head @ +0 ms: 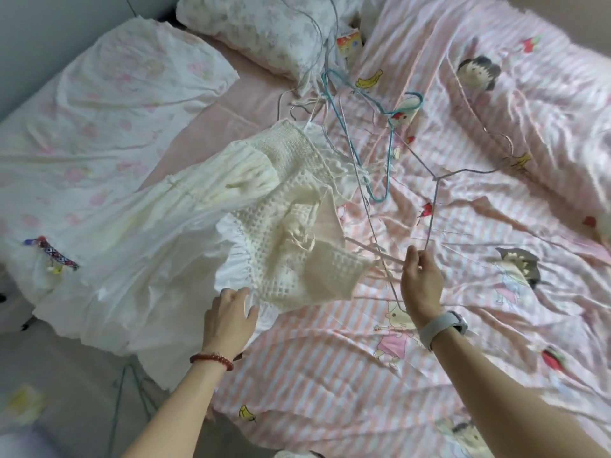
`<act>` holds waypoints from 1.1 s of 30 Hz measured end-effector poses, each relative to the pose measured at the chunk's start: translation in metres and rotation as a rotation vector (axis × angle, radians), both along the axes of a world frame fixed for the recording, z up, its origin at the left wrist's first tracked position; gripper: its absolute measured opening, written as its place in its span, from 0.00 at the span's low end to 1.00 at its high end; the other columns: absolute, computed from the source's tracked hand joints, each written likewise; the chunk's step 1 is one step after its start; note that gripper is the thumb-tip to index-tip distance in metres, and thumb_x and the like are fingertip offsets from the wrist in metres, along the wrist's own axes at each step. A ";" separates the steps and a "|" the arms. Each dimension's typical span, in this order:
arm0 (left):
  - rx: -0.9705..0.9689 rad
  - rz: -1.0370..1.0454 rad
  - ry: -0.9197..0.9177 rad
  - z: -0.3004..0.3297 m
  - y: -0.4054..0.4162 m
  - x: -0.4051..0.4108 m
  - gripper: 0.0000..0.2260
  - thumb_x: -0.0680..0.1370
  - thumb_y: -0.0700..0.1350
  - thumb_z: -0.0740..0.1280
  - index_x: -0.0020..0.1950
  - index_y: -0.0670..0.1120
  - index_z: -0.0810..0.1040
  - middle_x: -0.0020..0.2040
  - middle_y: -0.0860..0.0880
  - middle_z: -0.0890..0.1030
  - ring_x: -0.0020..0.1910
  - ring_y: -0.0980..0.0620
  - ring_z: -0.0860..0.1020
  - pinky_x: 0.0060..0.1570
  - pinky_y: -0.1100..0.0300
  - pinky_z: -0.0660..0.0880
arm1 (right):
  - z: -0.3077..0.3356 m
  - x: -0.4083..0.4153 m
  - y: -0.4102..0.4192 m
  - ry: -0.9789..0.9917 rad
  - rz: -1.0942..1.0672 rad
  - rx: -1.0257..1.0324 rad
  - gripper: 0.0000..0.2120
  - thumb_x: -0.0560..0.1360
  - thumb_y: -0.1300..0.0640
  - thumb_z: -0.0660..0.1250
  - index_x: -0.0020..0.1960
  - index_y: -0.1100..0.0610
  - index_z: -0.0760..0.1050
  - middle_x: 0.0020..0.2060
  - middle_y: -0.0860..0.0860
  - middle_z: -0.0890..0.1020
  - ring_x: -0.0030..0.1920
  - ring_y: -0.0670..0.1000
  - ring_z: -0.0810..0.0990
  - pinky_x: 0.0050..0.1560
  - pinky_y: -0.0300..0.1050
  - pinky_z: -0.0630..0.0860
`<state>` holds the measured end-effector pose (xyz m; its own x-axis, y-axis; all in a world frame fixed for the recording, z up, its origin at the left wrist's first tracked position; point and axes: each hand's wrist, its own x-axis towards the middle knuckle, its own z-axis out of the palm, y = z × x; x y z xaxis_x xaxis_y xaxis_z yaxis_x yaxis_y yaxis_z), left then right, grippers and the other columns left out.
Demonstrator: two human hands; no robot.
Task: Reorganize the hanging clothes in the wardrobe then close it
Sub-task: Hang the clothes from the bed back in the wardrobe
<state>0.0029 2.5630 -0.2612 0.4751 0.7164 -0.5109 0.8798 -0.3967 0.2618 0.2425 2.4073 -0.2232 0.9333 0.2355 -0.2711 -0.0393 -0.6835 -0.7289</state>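
Landmark: the cream knitted top point(291, 233), lying crumpled near the middle of the bed point(330, 375).
Far left: a white garment point(99, 180) with faint pink print is spread flat on the bed, well left of the knitted top; a woven multicoloured strap point(54, 252) lies at its lower edge.
Left of the top: a white ruffled dress point(142, 259) is draped toward the bed's edge, its frilled hem touching the knitted top.
Left hand point(229, 320): just below and left of the knitted top, fingers relaxed and spread, resting on the dress's ruffle; a red bead bracelet point(211, 358) sits on the wrist.
Above the top: a pale floral pillow point(264, 31), with thin wire hangers point(317, 44) tangled across it.
Upper right of the top: a teal wire hanger point(377, 127) lies on the striped pink cartoon sheet point(496, 200), beside the top's straps.
Right of the top: a grey wire hanger point(433, 206) is raised off the sheet.
Right hand point(420, 276): just right of the knitted top, fingers pinching the grey hanger's lower wire; a pale watch point(443, 327) is on the wrist.
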 end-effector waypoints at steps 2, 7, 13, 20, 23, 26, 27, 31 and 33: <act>0.104 0.001 -0.199 0.007 0.002 0.029 0.19 0.78 0.46 0.63 0.68 0.45 0.70 0.63 0.43 0.71 0.61 0.43 0.70 0.58 0.50 0.69 | 0.000 -0.001 -0.012 -0.036 0.065 -0.052 0.13 0.80 0.57 0.55 0.37 0.58 0.69 0.32 0.51 0.72 0.38 0.55 0.70 0.35 0.46 0.57; 0.114 -0.217 -0.406 0.006 0.010 0.116 0.24 0.78 0.47 0.63 0.73 0.48 0.62 0.71 0.47 0.63 0.68 0.45 0.61 0.64 0.49 0.64 | -0.005 -0.004 -0.041 -0.091 0.106 -0.098 0.09 0.79 0.60 0.56 0.52 0.60 0.75 0.38 0.53 0.77 0.40 0.55 0.73 0.40 0.48 0.65; 0.015 -0.552 -0.113 -0.026 0.018 0.161 0.26 0.75 0.49 0.68 0.70 0.55 0.63 0.71 0.46 0.60 0.68 0.45 0.62 0.57 0.50 0.69 | -0.017 -0.008 -0.072 -0.075 -0.002 -0.025 0.12 0.77 0.58 0.55 0.50 0.61 0.76 0.30 0.45 0.71 0.32 0.51 0.69 0.39 0.47 0.64; -0.211 0.045 -0.520 0.031 0.039 0.134 0.06 0.78 0.46 0.63 0.50 0.44 0.72 0.40 0.50 0.72 0.36 0.52 0.72 0.28 0.60 0.71 | -0.007 -0.006 -0.086 -0.032 0.031 0.070 0.10 0.73 0.69 0.57 0.46 0.55 0.72 0.21 0.46 0.62 0.23 0.47 0.61 0.29 0.45 0.58; -0.124 0.336 -0.676 0.071 0.056 0.100 0.07 0.78 0.46 0.63 0.49 0.42 0.71 0.43 0.45 0.73 0.34 0.53 0.73 0.22 0.64 0.73 | 0.011 -0.004 -0.078 -0.070 0.171 0.123 0.10 0.73 0.68 0.58 0.43 0.54 0.73 0.20 0.46 0.63 0.23 0.47 0.62 0.27 0.42 0.58; 0.035 0.442 -0.749 0.112 0.061 0.064 0.09 0.79 0.48 0.61 0.50 0.42 0.71 0.44 0.45 0.74 0.35 0.48 0.75 0.25 0.63 0.74 | 0.038 -0.007 -0.060 -0.144 0.333 0.251 0.09 0.70 0.60 0.57 0.41 0.47 0.72 0.20 0.47 0.64 0.22 0.46 0.62 0.25 0.37 0.57; 0.091 0.481 -0.775 0.127 0.058 0.051 0.09 0.80 0.48 0.60 0.50 0.42 0.71 0.44 0.47 0.74 0.34 0.47 0.75 0.24 0.66 0.73 | 0.048 -0.009 -0.054 -0.162 0.388 0.292 0.08 0.70 0.59 0.57 0.42 0.49 0.73 0.19 0.47 0.64 0.21 0.45 0.62 0.24 0.36 0.56; 0.270 0.802 -0.877 0.177 0.023 -0.010 0.12 0.81 0.52 0.55 0.52 0.43 0.68 0.48 0.47 0.74 0.42 0.42 0.77 0.36 0.57 0.78 | 0.081 -0.022 -0.041 -0.281 0.622 0.414 0.15 0.74 0.47 0.56 0.45 0.55 0.76 0.21 0.53 0.72 0.21 0.47 0.67 0.23 0.37 0.60; 0.339 0.974 -0.935 0.195 -0.007 -0.052 0.14 0.80 0.54 0.55 0.52 0.44 0.68 0.49 0.46 0.74 0.49 0.42 0.77 0.49 0.45 0.77 | 0.093 -0.034 -0.043 -0.340 0.751 0.453 0.22 0.75 0.42 0.52 0.45 0.56 0.77 0.24 0.55 0.76 0.24 0.48 0.73 0.26 0.43 0.69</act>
